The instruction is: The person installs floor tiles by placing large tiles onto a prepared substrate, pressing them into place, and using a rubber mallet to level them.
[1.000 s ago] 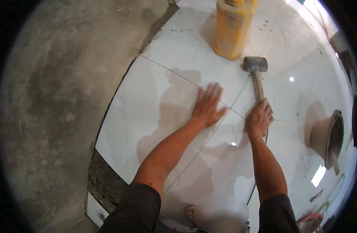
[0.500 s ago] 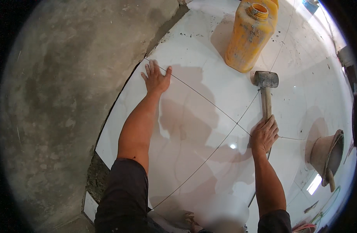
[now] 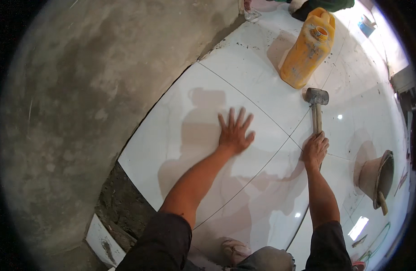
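A rough grey concrete wall (image 3: 90, 90) curves along my left, and beside it spreads a floor of glossy white tiles (image 3: 257, 72) divided by thin dark seams. My left hand (image 3: 235, 136) is palm down over a large, glossy white square tile (image 3: 156, 135) next to the wall, its fingers fanned wide and holding nothing; how firmly it presses, I cannot tell. My right hand (image 3: 315, 149) is closed around the pale wooden handle of a mallet with a blocky dark-grey head (image 3: 317, 118), which points away from me, just right of where the seams cross. Past the mallet stands a stained yellow plastic jerrycan (image 3: 305, 61), its mouth uncapped. To my right, a mortar-smeared bucket (image 3: 370, 176) sits tilted. Near my left sleeve, a dark, rough patch of bare bed (image 3: 126, 201) borders the tile's near corner. At the far edge, another person's dark-green clothing (image 3: 334, 4) shows.
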Motion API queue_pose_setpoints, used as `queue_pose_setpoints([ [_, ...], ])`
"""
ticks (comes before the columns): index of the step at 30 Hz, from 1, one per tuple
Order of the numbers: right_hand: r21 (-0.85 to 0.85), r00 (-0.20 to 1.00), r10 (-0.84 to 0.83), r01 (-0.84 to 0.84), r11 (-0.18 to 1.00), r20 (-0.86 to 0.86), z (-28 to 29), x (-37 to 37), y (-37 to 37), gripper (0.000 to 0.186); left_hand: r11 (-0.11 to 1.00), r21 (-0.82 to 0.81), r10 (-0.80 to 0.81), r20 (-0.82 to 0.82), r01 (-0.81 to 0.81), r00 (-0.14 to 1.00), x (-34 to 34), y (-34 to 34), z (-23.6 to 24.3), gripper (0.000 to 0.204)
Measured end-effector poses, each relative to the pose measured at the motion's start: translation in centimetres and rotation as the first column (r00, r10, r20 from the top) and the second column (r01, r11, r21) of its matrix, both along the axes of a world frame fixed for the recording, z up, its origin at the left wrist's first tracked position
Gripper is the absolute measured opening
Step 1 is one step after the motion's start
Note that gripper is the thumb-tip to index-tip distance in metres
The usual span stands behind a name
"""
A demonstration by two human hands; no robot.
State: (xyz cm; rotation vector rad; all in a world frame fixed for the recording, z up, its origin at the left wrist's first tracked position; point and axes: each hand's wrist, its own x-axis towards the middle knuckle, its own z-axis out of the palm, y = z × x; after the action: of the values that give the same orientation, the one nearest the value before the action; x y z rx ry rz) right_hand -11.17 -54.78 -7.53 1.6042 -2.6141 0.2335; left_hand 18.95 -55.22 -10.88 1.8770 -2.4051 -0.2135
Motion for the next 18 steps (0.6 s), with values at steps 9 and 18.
queue_pose_setpoints([
  [9,-0.226,0.550,0.401,-0.358,0.906,0.733,6.7,15.5,5.0,0.025,0.805,0.114,0.573,0.099,-0.582,0.813,15.3,9.1,2.8,0.079],
  [18,-0.156,0.456,0.563,-0.665,0.730,0.690,5.0,24.2,0.6,0.033,0.747,0.158,0.634,0.125,-0.646,0.763,17.6,10.7,2.5,0.077],
])
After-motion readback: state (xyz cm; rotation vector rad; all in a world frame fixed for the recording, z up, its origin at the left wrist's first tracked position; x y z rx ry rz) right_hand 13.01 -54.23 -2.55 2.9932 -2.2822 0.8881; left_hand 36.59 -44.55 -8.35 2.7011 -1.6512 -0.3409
